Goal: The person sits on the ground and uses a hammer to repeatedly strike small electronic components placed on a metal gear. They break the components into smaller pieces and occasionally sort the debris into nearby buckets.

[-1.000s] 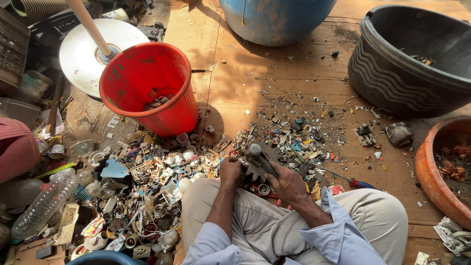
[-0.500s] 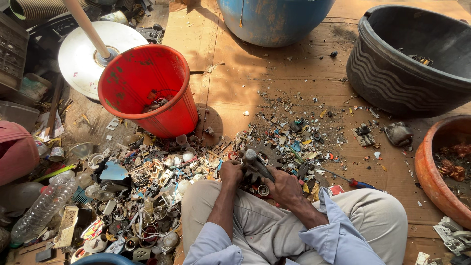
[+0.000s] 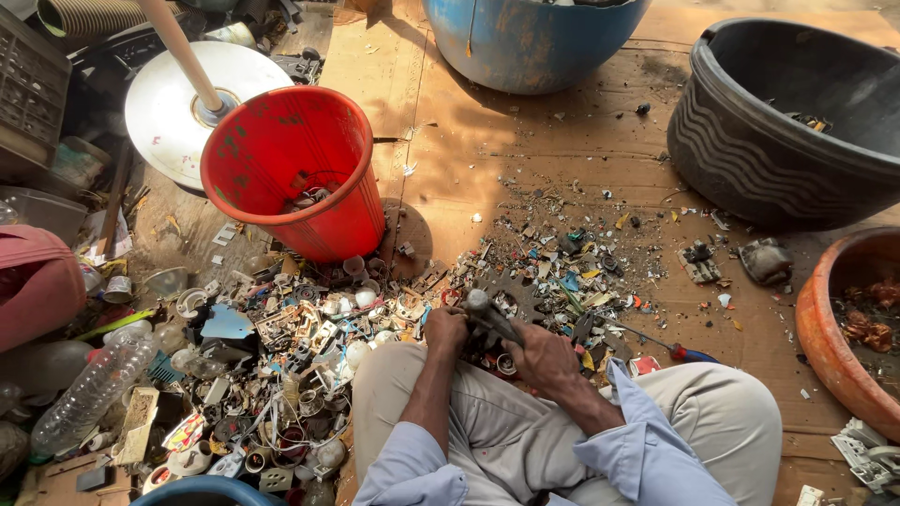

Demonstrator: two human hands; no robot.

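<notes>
With the left hand (image 3: 444, 330) clamped on a small scrap part (image 3: 476, 345), the right hand (image 3: 544, 356) (fingers wrapped tight round the hammer (image 3: 487, 317)) should strike short and square, clear of the thumb.

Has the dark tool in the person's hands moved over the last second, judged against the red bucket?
Yes. The dark tool now sits slightly lower and nearer the lap, a little farther from the red bucket, with both hands closed around it.

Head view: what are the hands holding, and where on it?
Both the left hand and right hand grip a small dark metal piece from opposite sides; exact grip points cannot be told.
</notes>
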